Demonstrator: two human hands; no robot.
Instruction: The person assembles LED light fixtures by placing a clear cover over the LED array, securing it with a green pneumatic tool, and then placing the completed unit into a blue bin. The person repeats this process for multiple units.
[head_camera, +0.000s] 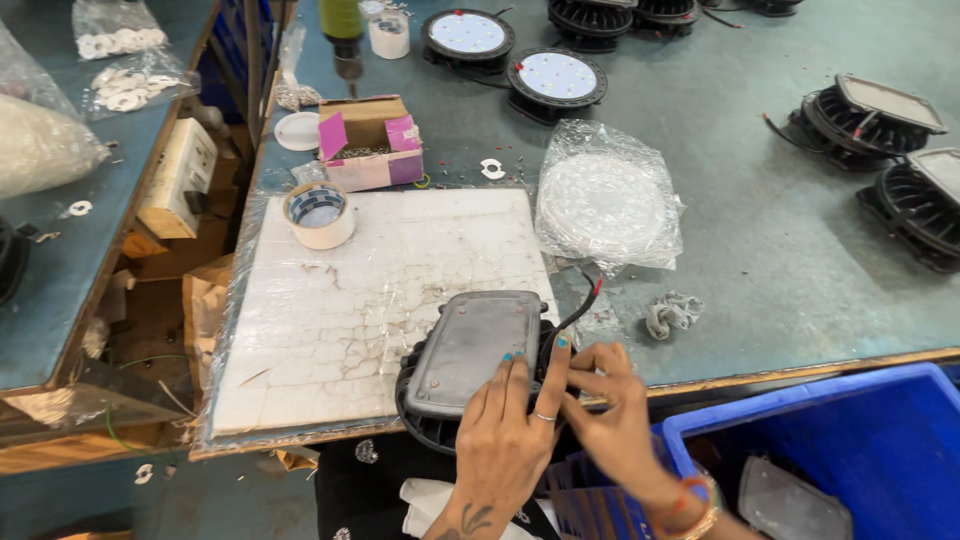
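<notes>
A round black finned lamp housing (425, 420) lies face down at the near edge of a white board (330, 300), with a grey rectangular cover plate (468, 345) on its back. My left hand (510, 425) rests on the plate's right side, fingers spread over it. At the housing's right rim my right hand (605, 395) has its fingers curled against the black body. Red and black wires (585, 300) stick out from the housing just above both hands.
A tape roll (320, 215) and a pink cardboard box of screws (370, 150) sit at the board's far edge. A plastic bag of round clear lenses (605, 200) lies right of the board. Several more lamp units (555, 80) stand at the back and right. A blue crate (850, 450) is lower right.
</notes>
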